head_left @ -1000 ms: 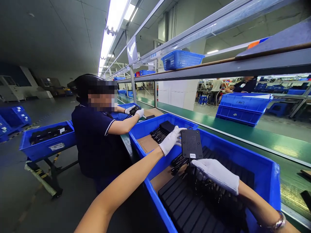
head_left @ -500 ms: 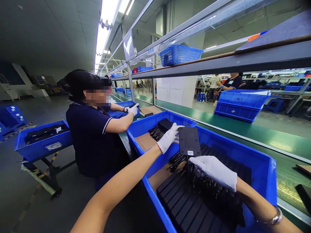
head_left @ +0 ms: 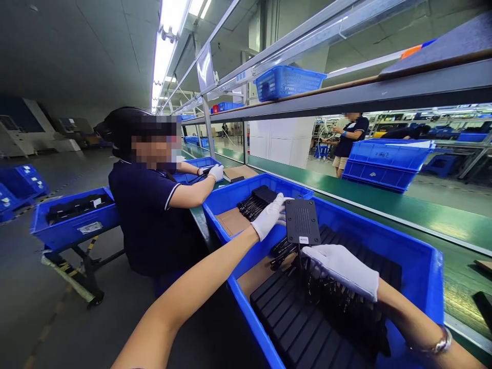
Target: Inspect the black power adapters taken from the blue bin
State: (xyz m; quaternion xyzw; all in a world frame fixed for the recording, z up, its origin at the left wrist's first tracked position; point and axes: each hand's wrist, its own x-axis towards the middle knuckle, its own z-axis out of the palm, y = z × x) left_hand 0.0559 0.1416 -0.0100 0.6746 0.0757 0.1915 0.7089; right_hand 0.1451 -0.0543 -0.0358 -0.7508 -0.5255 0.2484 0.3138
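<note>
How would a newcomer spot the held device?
Find the nearest blue bin. Above it, between the left hand and right hand, is the black device. Unlike those packed below, it shows its broad face and a white label.

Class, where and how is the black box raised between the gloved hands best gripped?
Probably pinch the black box by its long edge at picture right, from that side: its face is flat, that edge is uncovered, the left hand is at the opposite edge, the right hand below.
</note>
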